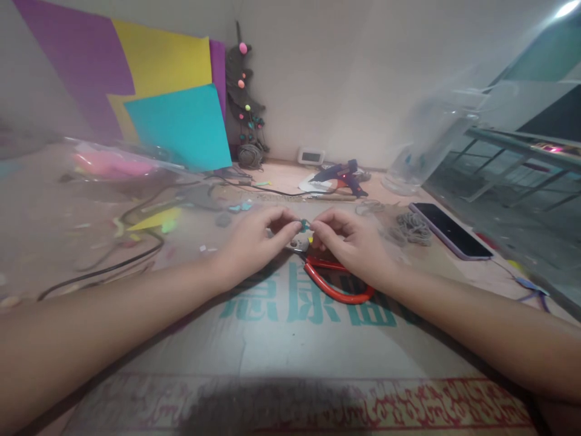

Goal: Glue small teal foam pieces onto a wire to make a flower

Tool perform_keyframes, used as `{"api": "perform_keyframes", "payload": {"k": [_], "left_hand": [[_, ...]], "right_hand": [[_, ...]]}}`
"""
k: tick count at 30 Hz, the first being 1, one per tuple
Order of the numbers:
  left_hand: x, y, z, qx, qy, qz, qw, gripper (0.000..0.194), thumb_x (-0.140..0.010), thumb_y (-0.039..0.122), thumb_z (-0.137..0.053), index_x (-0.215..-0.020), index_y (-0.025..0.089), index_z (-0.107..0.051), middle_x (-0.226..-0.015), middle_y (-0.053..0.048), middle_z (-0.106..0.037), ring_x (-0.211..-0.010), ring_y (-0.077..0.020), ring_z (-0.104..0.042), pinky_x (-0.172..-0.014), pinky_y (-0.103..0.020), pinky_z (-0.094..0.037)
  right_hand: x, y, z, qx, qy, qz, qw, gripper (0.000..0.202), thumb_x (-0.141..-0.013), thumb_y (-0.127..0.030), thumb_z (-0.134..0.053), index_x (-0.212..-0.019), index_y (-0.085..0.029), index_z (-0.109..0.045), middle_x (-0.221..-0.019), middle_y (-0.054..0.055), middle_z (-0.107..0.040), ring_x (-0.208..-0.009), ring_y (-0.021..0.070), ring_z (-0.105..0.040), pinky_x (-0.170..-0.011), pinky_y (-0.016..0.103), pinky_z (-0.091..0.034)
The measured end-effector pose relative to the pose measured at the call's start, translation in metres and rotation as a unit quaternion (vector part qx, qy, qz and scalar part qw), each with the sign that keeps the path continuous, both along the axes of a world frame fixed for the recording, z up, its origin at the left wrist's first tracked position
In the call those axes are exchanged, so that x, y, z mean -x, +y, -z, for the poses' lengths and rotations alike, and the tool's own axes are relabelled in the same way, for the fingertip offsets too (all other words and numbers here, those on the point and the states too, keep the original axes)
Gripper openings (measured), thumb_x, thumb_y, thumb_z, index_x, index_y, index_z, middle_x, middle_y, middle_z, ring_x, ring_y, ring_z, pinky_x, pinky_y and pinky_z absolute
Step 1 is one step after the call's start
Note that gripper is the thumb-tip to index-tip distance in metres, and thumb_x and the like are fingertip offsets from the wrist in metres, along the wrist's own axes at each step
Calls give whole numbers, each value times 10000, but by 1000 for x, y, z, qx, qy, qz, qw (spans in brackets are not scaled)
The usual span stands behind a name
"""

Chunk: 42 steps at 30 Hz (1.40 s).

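Both hands meet over the middle of the cardboard sheet (272, 351). Between thumb and fingers, my left hand (267, 239) pinches a small teal piece (304, 226). My right hand (347, 239) is closed at the right side of the same piece, its thumb and index fingertips touching or nearly touching it; whether it grips the piece or something thin is too small to tell. Under the hands lie red-handled scissors (338, 290), partly covered by the right hand. A tiny yellow bit (311, 240) shows just below the fingertips.
Behind stand a glue gun (342, 175), a small white display (311, 156) and a clear container (408, 163). A phone (449, 230) and a grey cord bundle (413, 229) lie right. Left are a black cable (104, 266), coloured sheets (181, 130) and a plastic bag (118, 163).
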<state>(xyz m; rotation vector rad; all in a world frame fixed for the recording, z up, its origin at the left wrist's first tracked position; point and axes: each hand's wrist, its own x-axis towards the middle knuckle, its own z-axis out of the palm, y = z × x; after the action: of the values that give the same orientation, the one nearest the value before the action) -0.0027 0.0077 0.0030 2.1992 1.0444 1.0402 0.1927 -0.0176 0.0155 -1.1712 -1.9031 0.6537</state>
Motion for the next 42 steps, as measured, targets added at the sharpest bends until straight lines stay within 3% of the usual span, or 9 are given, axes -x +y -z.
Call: {"api": "perform_keyframes", "payload": {"k": [8, 14, 26, 42], "left_hand": [[1, -3, -1, 2, -11, 1, 1000, 226, -936, 363, -567, -908, 178, -695, -858, -12, -734, -801, -159, -664, -728, -265, -478], [1, -2, -1, 4, -19, 1, 1000, 229, -925, 375, -588, -912, 178, -703, -871, -18, -750, -800, -163, -677, -741, -270, -500], [0, -1, 2, 43, -57, 3, 997, 209, -872, 373, -663, -951, 188, -723, -869, -15, -762, -783, -168, -693, -747, -280, -528], [-1, -5, -4, -10, 2, -23, 1000, 174, -897, 309, -590, -861, 184, -705, -830, -7, -747, -777, -162, -672, -728, -265, -496]], "right_hand": [[1, 0, -3, 17, -16, -11, 1000, 284, -930, -411, -571, -742, -198, -591, -624, -2, -659, -564, 121, -620, -560, 240, -485], [-2, 3, 1, 47, 12, -52, 997, 207, -960, -363, -506, -880, -191, -588, -692, 2, -654, -620, 128, -631, -615, 253, -518], [0, 4, 0, 14, -31, -29, 999, 190, -934, -296, -532, -797, -192, -611, -674, -3, -687, -583, 114, -608, -579, 235, -471], [1, 2, -2, -35, -74, -18, 996, 155, -913, -272, -568, -796, -192, -631, -714, 3, -696, -646, 132, -631, -605, 242, -466]]}}
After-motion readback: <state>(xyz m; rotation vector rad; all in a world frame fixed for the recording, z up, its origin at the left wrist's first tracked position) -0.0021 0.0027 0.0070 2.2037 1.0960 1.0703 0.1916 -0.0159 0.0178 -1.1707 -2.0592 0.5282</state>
